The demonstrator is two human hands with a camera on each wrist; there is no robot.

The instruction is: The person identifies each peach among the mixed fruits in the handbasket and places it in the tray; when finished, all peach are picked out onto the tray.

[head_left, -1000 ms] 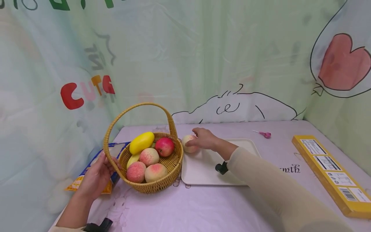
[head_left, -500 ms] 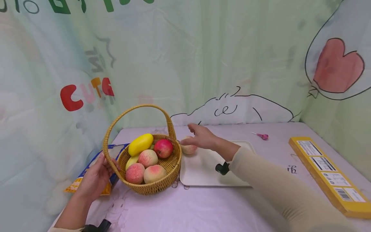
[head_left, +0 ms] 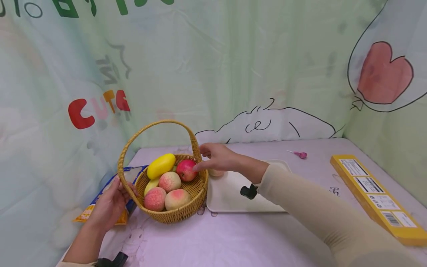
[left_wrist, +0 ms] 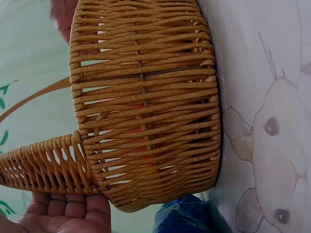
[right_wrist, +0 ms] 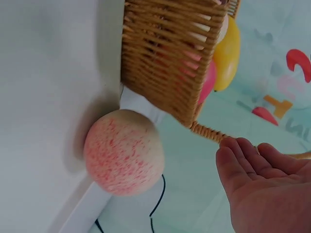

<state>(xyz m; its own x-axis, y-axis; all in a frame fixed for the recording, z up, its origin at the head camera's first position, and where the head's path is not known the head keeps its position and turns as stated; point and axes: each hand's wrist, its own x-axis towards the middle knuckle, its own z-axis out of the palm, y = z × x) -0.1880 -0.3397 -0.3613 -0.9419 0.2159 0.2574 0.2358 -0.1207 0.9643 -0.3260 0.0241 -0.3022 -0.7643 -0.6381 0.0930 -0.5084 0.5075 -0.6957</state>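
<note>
A wicker basket [head_left: 186, 213] with a tall arched handle stands left of centre, holding several fruits. Among them are peaches [head_left: 178, 199], a yellow mango-like fruit [head_left: 161, 166] and a red fruit [head_left: 186, 170]. My left hand [head_left: 110, 205] holds the lower left part of the handle, its fingers passing behind the wickerwork in the left wrist view. Over the basket's right rim, my right hand [head_left: 220, 158] has its fingers extended beside the red fruit and handle, gripping nothing. Beneath that hand a pale peach [right_wrist: 124, 153] sits on the white tray [head_left: 247, 193], largely hidden in the head view.
Behind the left hand lies a blue and orange packet [head_left: 121, 218], partly covered by the basket. A pink lollipop [head_left: 301, 155] lies at the back right. Along the right side is a long yellow box [head_left: 377, 198]. Printed curtains enclose the table.
My right hand has let go of the peach on the tray and moved left to the basket's rim near the red fruit. The left hand stays at the handle.
</note>
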